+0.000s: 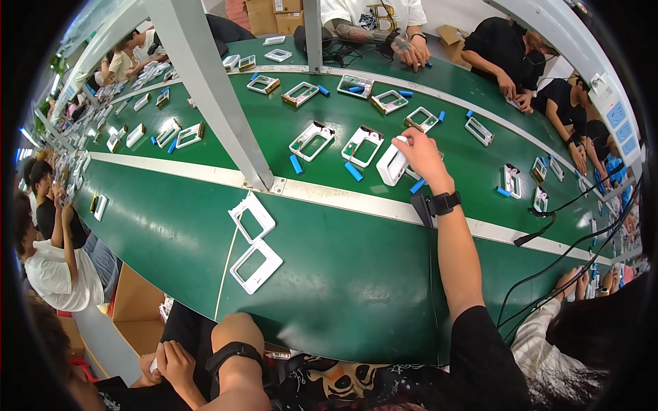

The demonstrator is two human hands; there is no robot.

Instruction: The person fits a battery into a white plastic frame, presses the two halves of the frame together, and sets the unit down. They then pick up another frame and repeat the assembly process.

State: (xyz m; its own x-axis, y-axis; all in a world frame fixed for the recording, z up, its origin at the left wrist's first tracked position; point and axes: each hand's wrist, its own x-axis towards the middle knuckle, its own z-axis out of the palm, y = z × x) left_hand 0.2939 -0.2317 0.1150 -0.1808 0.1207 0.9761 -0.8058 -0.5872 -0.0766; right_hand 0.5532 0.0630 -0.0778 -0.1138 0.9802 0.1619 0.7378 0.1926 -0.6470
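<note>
My right hand (421, 154) reaches across the green table, its fingers closed on the top of a white plastic frame (388, 166) held tilted on edge. Behind that hand, part of another frame with a blue cylinder (417, 185) shows. To its left lie a white frame with a circuit board (347, 152), wired to a blue cylinder (354, 171), and a similar frame (293, 146). My left hand (236, 330) is by the table's near edge, its fingers hidden from view. Beyond it, two white frames (235, 266) (273, 218) lie touching at their corners.
A pale metal rail (329, 194) runs along the table, with a grey post (212, 89) rising from it. Several more frames with blue cylinders are spread over the far strip. Black cables (548, 274) hang at the right. Co-workers sit around; one's hands (171, 363) are close on my left.
</note>
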